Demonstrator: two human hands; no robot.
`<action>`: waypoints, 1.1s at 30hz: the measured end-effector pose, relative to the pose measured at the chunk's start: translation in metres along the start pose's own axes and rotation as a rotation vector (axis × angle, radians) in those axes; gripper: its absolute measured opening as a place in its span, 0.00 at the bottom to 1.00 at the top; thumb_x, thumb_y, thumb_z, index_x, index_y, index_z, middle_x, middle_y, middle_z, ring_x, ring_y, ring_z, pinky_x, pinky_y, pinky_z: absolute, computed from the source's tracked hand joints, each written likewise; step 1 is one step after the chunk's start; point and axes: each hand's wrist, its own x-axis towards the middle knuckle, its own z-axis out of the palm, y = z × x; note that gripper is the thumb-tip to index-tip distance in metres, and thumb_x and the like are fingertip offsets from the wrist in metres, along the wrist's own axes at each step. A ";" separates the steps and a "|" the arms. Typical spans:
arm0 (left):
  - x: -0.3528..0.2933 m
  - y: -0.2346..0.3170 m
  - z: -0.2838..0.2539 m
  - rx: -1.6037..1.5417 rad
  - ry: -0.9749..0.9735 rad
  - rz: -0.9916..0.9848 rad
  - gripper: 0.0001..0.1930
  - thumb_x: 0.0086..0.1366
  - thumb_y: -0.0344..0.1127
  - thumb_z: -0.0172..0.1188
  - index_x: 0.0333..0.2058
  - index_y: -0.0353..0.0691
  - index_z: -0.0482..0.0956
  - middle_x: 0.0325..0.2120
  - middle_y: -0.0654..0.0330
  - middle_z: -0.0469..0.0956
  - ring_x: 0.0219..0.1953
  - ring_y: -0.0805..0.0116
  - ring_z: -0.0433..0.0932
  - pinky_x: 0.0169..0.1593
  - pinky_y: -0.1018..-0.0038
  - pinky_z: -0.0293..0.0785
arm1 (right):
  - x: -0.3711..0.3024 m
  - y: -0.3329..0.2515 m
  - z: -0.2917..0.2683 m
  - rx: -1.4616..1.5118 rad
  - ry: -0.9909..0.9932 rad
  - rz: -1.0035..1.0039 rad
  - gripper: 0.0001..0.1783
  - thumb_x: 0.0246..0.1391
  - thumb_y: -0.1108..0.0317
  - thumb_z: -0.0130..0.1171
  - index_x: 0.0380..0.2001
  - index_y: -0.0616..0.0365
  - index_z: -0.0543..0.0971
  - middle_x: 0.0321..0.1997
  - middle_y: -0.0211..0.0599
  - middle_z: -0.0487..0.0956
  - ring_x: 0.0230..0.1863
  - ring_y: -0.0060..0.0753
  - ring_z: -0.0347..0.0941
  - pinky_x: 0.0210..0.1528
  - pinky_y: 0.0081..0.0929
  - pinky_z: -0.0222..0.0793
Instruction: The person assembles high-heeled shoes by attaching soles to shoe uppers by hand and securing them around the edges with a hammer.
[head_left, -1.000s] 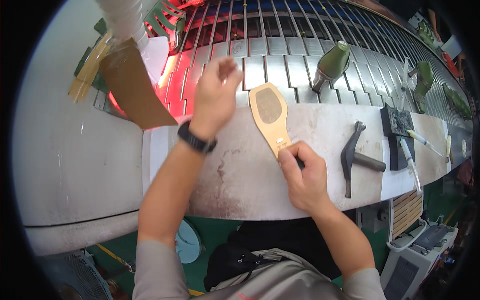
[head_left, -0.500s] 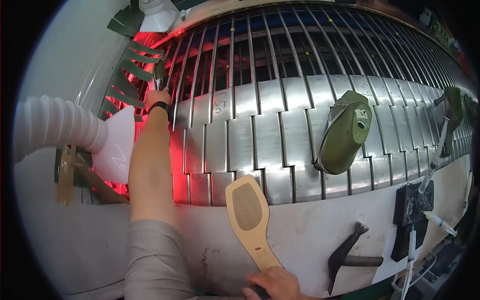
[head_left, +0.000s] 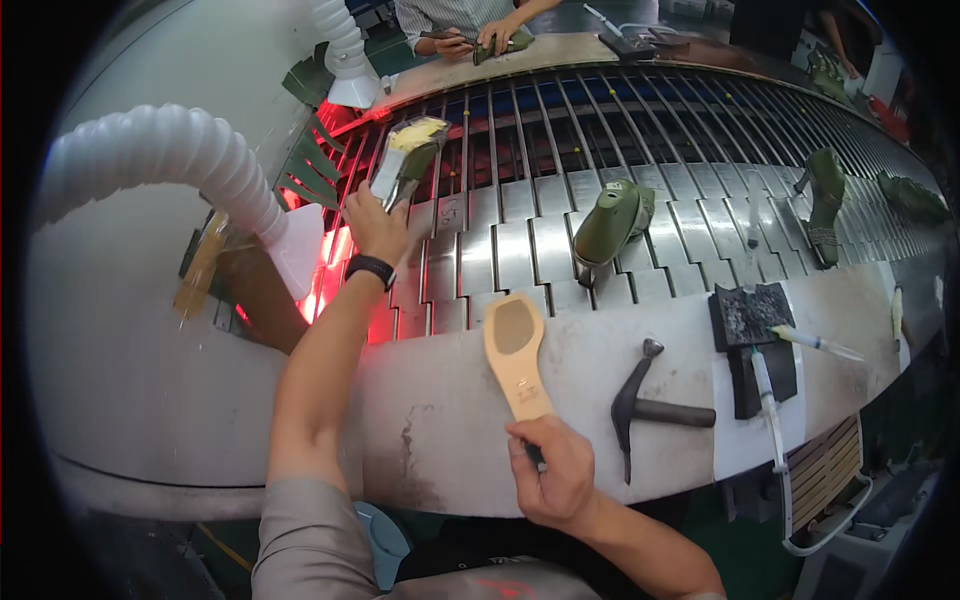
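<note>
The left arm reaches forward from the lower left, elbow slightly bent, and its hand, with a black band at the wrist, is closed on the near end of a green shoe, which it holds tilted above the left part of the conveyor, its pale yellow underside partly showing at the far end. The right forearm slants in from the lower right; the right hand pinches the narrow end of a tan insole between thumb and curled fingers, over the bench, wide end pointing away. Something dark shows beside those fingers, too hidden to name. To the right, one syringe lies with its tip at a black block; another syringe, pale yellow near its tip, slants out from the block's right side. How full either is, I cannot tell. A hammer lies between insole and block. Another green shoe stands on the conveyor, well apart from both hands.
</note>
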 end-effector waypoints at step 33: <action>-0.201 0.073 -0.289 -0.211 -0.871 0.379 0.45 0.57 0.46 0.75 0.68 0.31 0.65 0.45 0.40 0.81 0.49 0.39 0.80 0.54 0.52 0.76 | 0.008 0.006 0.012 0.037 0.009 0.538 0.24 0.72 0.57 0.58 0.26 0.66 0.79 0.17 0.26 0.70 0.23 0.18 0.62 0.27 0.27 0.60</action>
